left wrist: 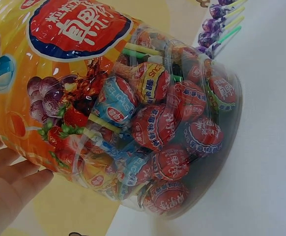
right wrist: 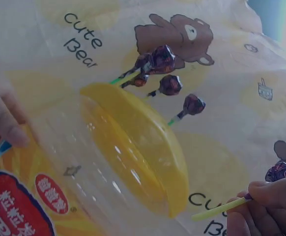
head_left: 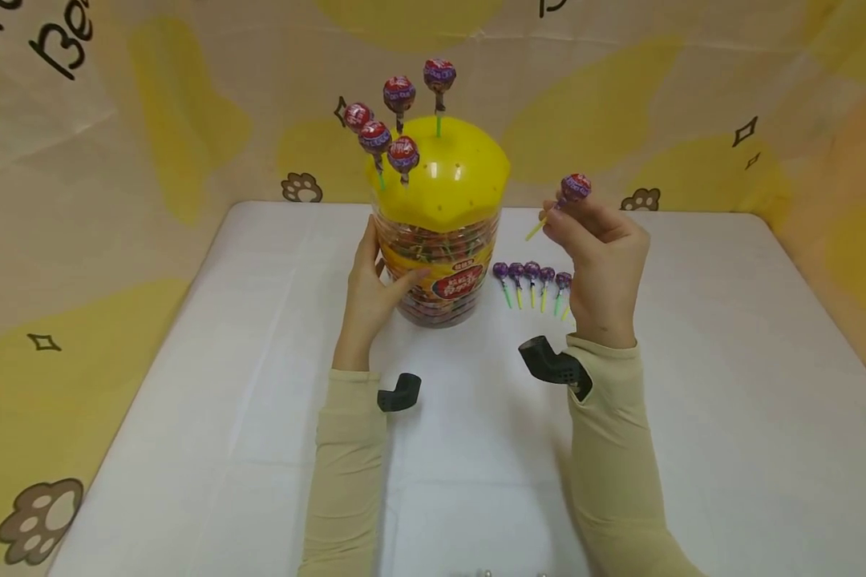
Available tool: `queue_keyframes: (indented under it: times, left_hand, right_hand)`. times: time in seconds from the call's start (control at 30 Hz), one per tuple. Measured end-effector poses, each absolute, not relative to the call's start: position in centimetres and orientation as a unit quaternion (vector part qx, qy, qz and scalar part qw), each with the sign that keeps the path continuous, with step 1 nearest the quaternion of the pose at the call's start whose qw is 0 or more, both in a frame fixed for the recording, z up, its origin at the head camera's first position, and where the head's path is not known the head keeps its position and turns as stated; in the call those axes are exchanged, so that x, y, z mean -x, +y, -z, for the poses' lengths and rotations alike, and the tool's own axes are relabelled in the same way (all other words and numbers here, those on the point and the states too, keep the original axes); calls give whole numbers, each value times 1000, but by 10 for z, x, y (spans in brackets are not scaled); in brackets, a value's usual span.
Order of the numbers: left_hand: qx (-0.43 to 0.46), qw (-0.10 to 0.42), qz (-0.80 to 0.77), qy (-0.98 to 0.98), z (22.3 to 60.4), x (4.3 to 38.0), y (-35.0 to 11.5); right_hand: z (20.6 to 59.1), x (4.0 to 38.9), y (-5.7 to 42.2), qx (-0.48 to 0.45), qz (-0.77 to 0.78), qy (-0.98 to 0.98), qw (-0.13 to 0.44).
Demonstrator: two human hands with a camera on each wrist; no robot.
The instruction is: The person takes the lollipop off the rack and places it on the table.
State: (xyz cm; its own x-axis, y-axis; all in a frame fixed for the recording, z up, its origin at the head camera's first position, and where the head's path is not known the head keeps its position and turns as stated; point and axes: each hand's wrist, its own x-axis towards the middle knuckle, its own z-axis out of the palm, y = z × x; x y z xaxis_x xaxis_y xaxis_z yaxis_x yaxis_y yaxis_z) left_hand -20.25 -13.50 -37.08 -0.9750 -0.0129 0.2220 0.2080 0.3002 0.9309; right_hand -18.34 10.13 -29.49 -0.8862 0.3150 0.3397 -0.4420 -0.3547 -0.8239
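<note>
1. Bkgd: yellow-blotched cloth (head_left: 592,112) w/ paw prints; white tabletop (head_left: 260,481) below.
2. L hand (head_left: 368,296) wraps side of jar (head_left: 469,280), thumb across front, seemingly to steady it.
3. R hand (head_left: 606,260) pinches one lollipop (head_left: 576,187) just under its head, fingertips closed; stick end points down-left, apart from yellow lid (head_left: 451,184).
4. Five lollipops (head_left: 399,94) stand in lid, L side + back; row of lollipops (head_left: 532,272) lies R of jar, near R hand.
5. Step, prob.: adding another to lid. Next move calls for stick tip at free spot, pressed in, jar kept still.
</note>
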Motion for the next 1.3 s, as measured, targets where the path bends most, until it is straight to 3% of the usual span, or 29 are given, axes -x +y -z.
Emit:
queue_keyframes:
  times: [0.47,1.0,1.3]
  left_hand:
    - [61,94,591,-799,368,202,-133]
    - [60,90,597,-795,370,202,-134]
    - [57,88,598,-794,369,201,-134]
  right_hand:
    - [325,185,142,17,-842,-495,214]
    - [355,187,192,131,-795,-584,97]
    - [370,189,210,151,-837,-523,51]
